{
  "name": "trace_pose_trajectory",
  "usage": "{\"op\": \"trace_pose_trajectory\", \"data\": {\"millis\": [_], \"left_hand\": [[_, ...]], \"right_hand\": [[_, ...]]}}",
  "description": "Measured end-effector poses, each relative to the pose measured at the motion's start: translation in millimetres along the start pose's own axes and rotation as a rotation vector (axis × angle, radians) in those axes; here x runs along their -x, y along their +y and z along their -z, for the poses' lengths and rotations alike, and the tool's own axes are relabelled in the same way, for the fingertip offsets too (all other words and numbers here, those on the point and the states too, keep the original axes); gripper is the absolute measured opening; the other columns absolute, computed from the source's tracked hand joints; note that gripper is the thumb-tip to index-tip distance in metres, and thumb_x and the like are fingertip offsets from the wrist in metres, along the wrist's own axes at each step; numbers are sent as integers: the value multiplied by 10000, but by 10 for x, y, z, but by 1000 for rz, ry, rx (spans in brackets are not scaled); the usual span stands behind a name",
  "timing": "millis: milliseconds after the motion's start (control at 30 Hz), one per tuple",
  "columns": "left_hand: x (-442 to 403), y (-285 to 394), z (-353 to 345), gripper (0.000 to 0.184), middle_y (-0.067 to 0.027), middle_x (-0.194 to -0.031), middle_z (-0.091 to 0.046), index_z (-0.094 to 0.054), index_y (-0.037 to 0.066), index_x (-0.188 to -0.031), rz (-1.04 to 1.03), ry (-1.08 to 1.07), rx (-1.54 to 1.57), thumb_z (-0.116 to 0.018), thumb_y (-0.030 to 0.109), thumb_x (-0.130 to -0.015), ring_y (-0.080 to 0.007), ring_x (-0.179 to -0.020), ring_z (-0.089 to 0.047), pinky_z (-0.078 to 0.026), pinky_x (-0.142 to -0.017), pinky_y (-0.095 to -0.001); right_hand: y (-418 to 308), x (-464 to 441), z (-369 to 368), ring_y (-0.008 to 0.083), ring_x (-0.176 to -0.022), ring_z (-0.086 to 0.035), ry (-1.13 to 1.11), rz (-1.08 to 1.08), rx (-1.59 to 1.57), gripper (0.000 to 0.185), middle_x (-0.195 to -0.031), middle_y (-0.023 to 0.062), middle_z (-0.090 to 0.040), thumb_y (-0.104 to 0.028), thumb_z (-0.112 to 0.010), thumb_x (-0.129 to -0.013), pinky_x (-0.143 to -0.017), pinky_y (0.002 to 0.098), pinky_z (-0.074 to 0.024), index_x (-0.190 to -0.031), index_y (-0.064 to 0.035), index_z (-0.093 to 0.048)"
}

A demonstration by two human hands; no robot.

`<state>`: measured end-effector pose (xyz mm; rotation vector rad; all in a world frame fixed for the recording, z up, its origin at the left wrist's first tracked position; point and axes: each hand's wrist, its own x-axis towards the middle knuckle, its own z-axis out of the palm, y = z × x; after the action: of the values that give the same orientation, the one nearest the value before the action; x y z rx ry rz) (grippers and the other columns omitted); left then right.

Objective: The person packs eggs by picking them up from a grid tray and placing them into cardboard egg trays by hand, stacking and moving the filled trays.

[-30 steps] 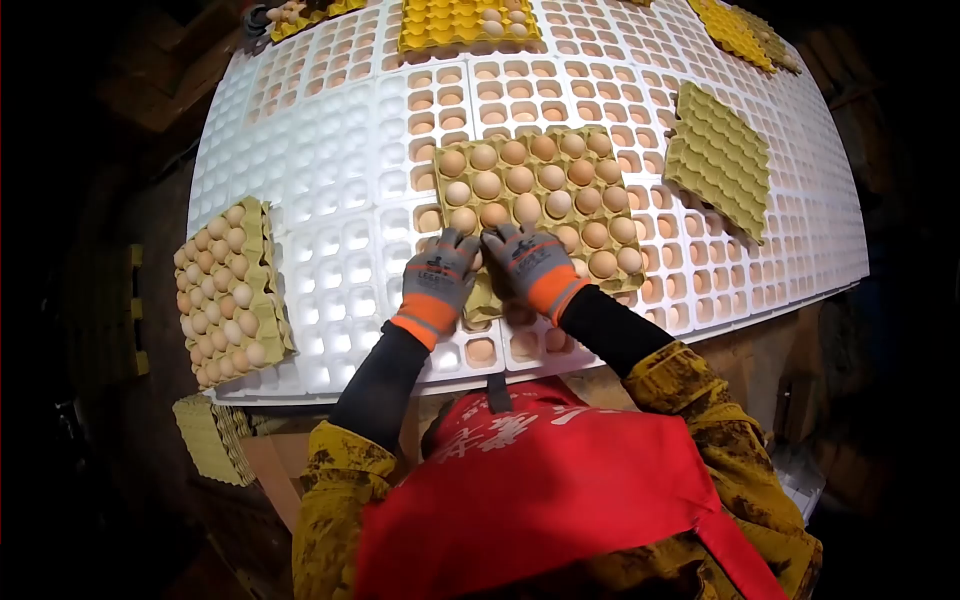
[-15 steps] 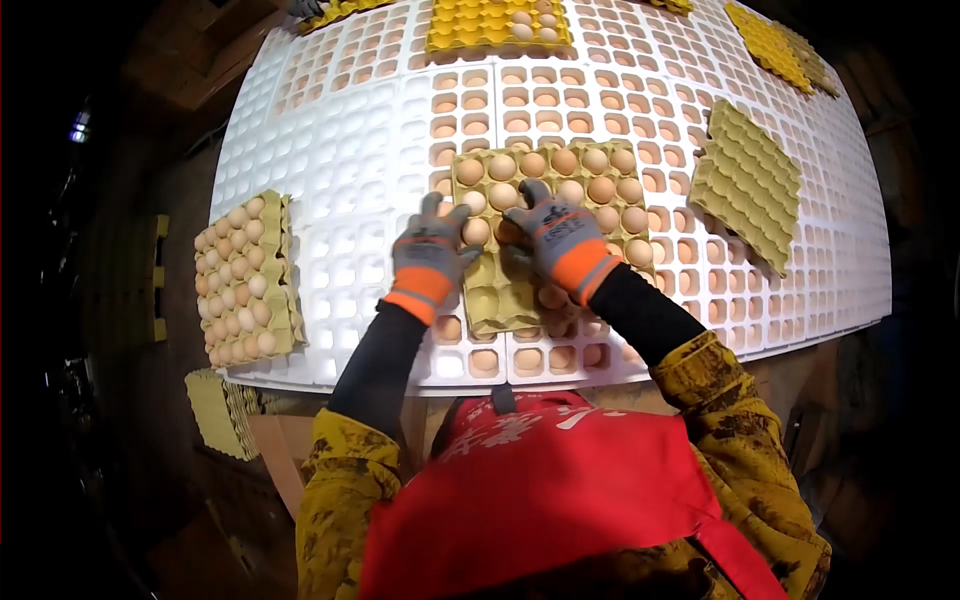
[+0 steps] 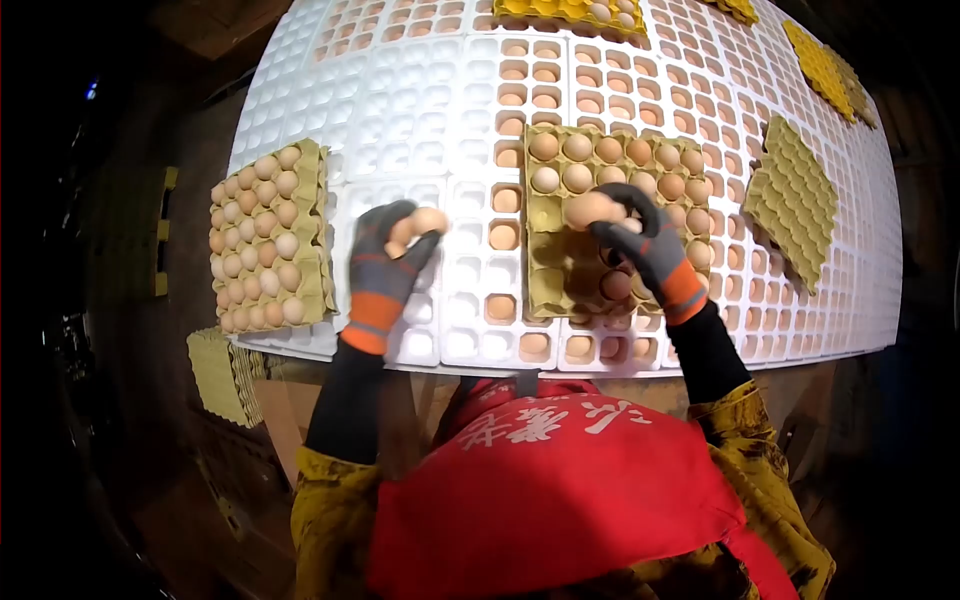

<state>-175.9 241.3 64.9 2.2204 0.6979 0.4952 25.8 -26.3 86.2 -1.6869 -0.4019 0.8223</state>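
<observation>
My left hand [image 3: 385, 260], in a grey and orange glove, is closed around eggs [image 3: 428, 221] above the white foam trays [image 3: 470, 215], left of the middle egg carton. Over that greenish carton [image 3: 545, 275], my right hand [image 3: 640, 240] grips eggs [image 3: 590, 209] between thumb and fingers. Rows of eggs fill the carton's back and right parts; its front left cups hold none. How many eggs each hand holds is partly hidden by the fingers.
A full egg carton [image 3: 265, 240] sits on the left edge. An upturned carton [image 3: 795, 205] lies at the right. Yellow cartons [image 3: 570, 12] stand at the back. Stacked cartons [image 3: 225, 378] are below the left corner. Many foam cups at the right hold eggs.
Both hands have lifted off the carton with eggs in them. My left hand has moved left over the foam cups. More carton cups at the front left are bare, and the view has shifted.
</observation>
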Motion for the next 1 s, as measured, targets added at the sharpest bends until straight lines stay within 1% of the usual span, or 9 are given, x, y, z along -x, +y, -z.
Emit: {"op": "trace_pose_trajectory", "data": {"millis": [100,300,533,633,700,800,833,933,1000], "left_hand": [[36,-587,261,414,-122,-1119,-611,-649,18,-1148,24,-60,0,-822,124,-787,-257,-1020,-620,-516,-879,-363],[-5,-710,17,460,-129,-1274,-537,-639,181,-1223,-84,-165,-471,-787,323,-811,-328,-1045,-637,-552,-832,-420],[-403,-776,-187,375,-149,-1300,-597,-613,208,-1317,-368,-67,-357,-605,259,-945,-320,-1068,-644,-554,-837,-394],[-707,-768,-338,398,-124,-1320,-601,-628,208,-1318,-193,-369,-468,-626,315,-934,-303,-1109,-632,-533,-905,-388],[-709,-793,-271,419,-118,-1307,-617,-618,162,-1341,-162,-227,-167,-647,276,-939,-291,-1115,-631,-496,-964,-391],[-627,-908,-100,456,-120,-1236,-604,-539,44,-1402,-6,58,404,-578,63,-949,-207,-1131,-577,-464,-971,-365],[-589,-926,-66,469,-117,-1243,-571,-540,85,-1395,-1,147,443,-554,33,-929,-260,-1132,-560,-457,-972,-360],[-568,-1078,-218,398,-138,-1240,-583,-574,72,-1346,-125,228,54,-514,71,-952,-311,-1169,-538,-425,-1027,-405],[-583,-1196,-308,406,-133,-1290,-585,-596,110,-1331,-256,173,-247,-523,62,-935,-326,-1213,-524,-419,-1037,-443]], "right_hand": [[77,-66,-748,269,-993,-635,-35,482,338,439,-1153,99,-621,-239,-807,-770,-830,417,-538,-1152,-92,-648],[192,-474,-1711,340,-1033,-647,-44,224,1205,360,-1267,138,-552,-257,-729,-795,-833,442,-556,-1143,-197,-660],[402,-816,-1833,328,-1168,-597,217,366,677,433,-1376,104,-566,-225,-627,-907,-983,407,-501,-1339,-227,-599],[562,-1044,-1715,313,-1065,-658,128,31,318,404,-1256,125,-661,-215,-629,-916,-935,377,-525,-1319,-182,-624],[202,-763,-1699,198,-982,-644,218,-90,-136,387,-1162,96,-680,-171,-628,-928,-880,327,-521,-1301,-71,-621],[338,-288,-1717,220,-1049,-606,177,33,-108,351,-1194,98,-629,-77,-625,-910,-921,351,-497,-1260,-65,-627],[424,-187,-1736,294,-1095,-591,169,327,329,384,-1195,128,-610,-49,-637,-872,-961,387,-481,-1255,-65,-619],[608,-71,-1725,383,-1187,-543,11,575,988,454,-1297,164,-584,-107,-699,-814,-1048,487,-412,-1261,-102,-620],[659,-16,-1713,353,-1214,-531,52,566,992,452,-1289,146,-587,-135,-695,-815,-1064,475,-400,-1260,-112,-619]]}}
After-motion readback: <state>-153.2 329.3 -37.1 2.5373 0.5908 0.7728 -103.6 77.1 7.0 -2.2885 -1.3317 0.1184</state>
